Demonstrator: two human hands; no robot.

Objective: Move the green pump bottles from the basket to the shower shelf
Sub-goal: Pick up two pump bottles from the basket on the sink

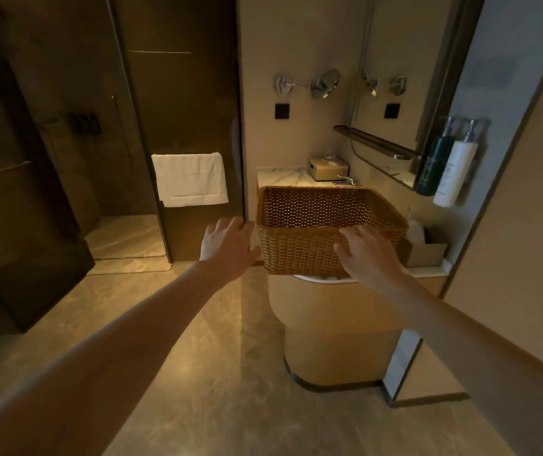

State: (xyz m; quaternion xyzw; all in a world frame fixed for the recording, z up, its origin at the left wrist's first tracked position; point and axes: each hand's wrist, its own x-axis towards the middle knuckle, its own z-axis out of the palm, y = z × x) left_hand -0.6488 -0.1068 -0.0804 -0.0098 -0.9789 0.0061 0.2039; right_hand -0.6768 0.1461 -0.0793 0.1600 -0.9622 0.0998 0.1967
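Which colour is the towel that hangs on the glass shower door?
The towel is white, seen best in the head view.

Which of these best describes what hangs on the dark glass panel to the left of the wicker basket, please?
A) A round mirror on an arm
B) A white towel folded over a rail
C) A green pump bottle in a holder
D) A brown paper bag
B: a white towel hangs folded over a rail on the dark glass panel, left of the wicker basket.
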